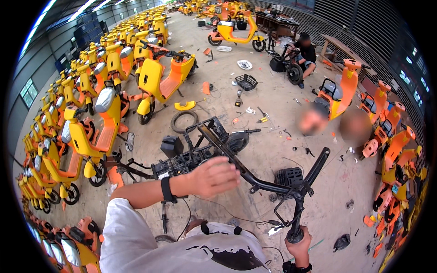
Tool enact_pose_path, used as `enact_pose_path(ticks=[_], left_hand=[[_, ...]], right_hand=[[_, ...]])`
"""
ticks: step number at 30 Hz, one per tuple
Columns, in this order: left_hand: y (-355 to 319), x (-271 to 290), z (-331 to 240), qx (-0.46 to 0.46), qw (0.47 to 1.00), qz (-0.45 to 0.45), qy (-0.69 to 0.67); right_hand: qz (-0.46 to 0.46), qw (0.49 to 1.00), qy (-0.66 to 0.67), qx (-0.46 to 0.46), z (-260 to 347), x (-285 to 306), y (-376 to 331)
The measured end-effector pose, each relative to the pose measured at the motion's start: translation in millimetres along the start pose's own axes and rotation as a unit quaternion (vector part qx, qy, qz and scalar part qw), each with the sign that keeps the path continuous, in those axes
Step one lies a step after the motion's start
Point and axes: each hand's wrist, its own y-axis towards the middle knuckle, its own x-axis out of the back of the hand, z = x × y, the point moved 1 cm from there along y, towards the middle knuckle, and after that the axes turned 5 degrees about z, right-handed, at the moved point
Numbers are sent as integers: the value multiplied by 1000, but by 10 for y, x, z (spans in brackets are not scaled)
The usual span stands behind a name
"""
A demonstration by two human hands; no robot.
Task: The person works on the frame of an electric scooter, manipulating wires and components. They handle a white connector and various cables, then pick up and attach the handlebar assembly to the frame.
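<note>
A bare black scooter frame (246, 173) of bent metal tubes spans the space in front of me. My right hand (300, 248) is closed around the bottom end of its upright tube, at the lower right. My left hand (214, 176), with a black band on its wrist, is held out flat over the frame's middle, fingers straight and holding nothing. Whether it touches the tube behind it cannot be made out. Beyond the left hand lie a black wheel (237, 142) and a stripped chassis (170, 168) with wiring. A black ribbed part (289, 176) shows behind the frame.
Rows of yellow scooters (100, 123) stand on the left, with orange scooters (395, 136) on the right. A tyre (184, 122), a black basket (246, 82) and a black box (171, 146) are on the floor. Farther off, a person (306, 52) sits by a wheel.
</note>
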Motion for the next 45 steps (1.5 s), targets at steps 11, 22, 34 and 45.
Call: enact_pose_path(ticks=[11, 22, 34, 45], left_hand=[[119, 314, 196, 182, 971, 147, 52], [-824, 285, -662, 557, 816, 154, -20], [-1203, 537, -1101, 618, 778, 111, 18], [-1424, 617, -1363, 713, 685, 150, 28]], right_hand=[[74, 994, -63, 54, 402, 371, 395], [9, 956, -202, 211, 488, 143, 1037], [427, 900, -10, 84, 566, 118, 1464], [188, 941, -158, 233, 679, -532, 1387]])
